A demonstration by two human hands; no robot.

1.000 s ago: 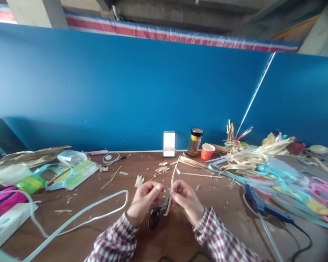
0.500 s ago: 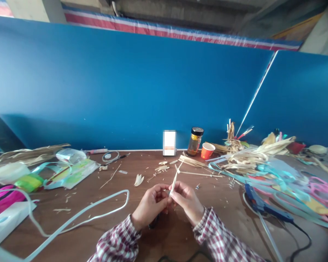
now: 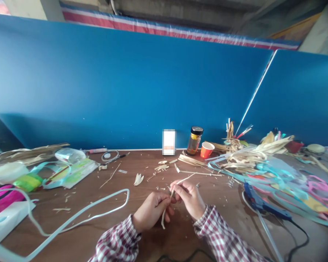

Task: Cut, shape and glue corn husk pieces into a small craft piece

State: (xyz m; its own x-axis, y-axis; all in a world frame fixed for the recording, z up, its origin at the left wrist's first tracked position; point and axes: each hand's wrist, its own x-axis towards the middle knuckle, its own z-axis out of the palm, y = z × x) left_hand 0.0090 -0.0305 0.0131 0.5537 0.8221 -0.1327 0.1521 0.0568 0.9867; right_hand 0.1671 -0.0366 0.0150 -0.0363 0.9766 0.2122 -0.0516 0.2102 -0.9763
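Note:
A thin, pale strip of dried husk (image 3: 185, 179) runs slantwise between my hands, just above the brown table (image 3: 142, 243). My left hand (image 3: 152, 210) pinches its lower part between thumb and fingers, and a short bent end hangs below them. Higher on the strip, my right hand (image 3: 190, 198) is closed round it, with the thin tip pointing up and right past the knuckles. My fingertips nearly meet and hide part of the strip. Beyond my hands lie a small pale husk piece (image 3: 138, 179) and a straight thin strip (image 3: 200, 173).
A blue glue gun (image 3: 266, 205) with a black cord lies right, near pink scissors (image 3: 321, 188) and heaped husks (image 3: 247, 160). A lidded jar (image 3: 194, 141) and orange paper cup (image 3: 207, 150) stand at the back. A white cable (image 3: 98, 203) loops on the left.
The strip has turned from nearly upright to a rightward slant, and its lower end now shows below my left hand. A dark shape beside my left wrist no longer shows.

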